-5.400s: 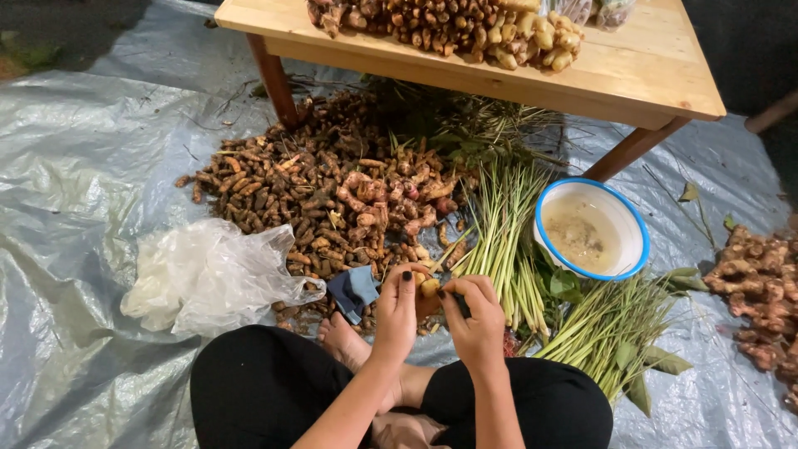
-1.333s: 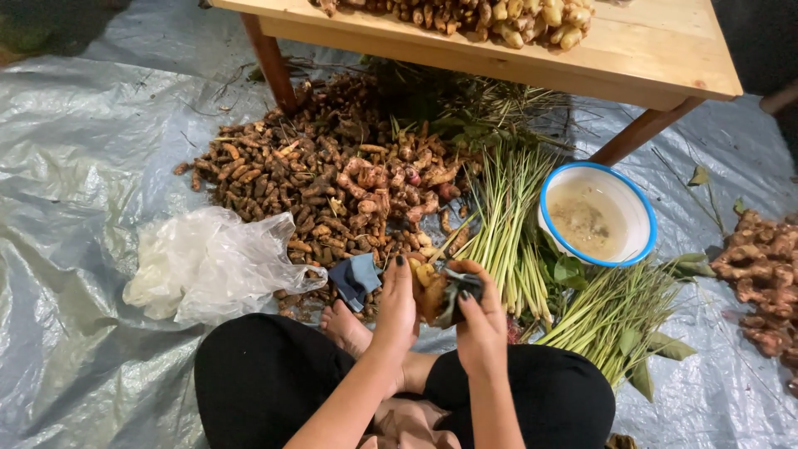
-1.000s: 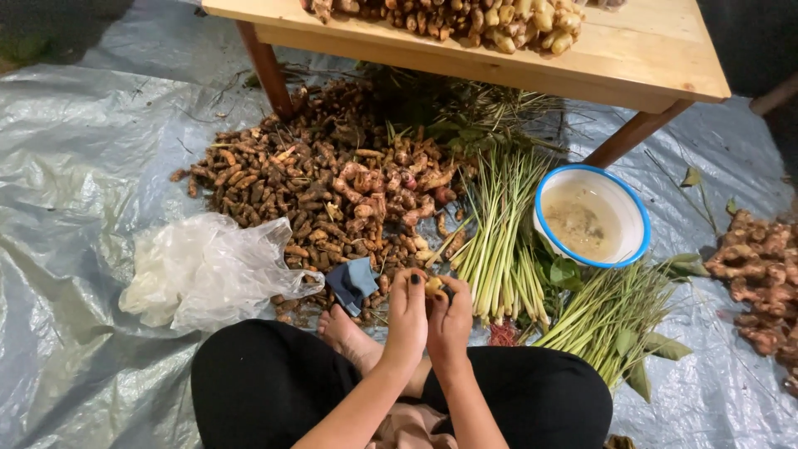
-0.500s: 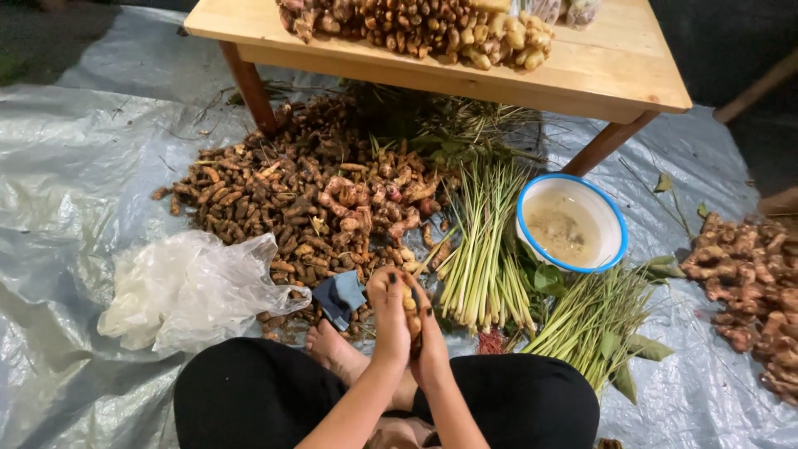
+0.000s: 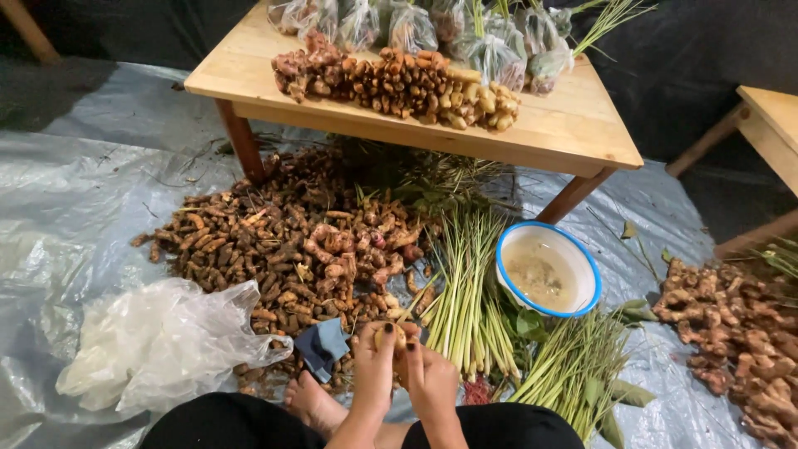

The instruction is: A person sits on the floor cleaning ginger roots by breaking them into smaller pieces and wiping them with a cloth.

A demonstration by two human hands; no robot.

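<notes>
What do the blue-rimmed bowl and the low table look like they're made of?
The white round bowl with a blue rim looks like enamelled metal: glossy coat, thin rolled edge, though plastic is possible. The low pale table is unpainted light wood, with visible grain and reddish-brown angled legs.

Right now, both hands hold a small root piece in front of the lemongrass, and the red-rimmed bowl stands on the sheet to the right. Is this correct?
Not quite: the bowl has a blue rim, not red, as the head view shows. The rest holds: both the left hand and right hand hold the small root piece before the lemongrass.

Clear bags (image 5: 432, 29) on table (image 5: 573, 125) — crumpled plastic (image 5: 158, 349) on sheet.
</notes>
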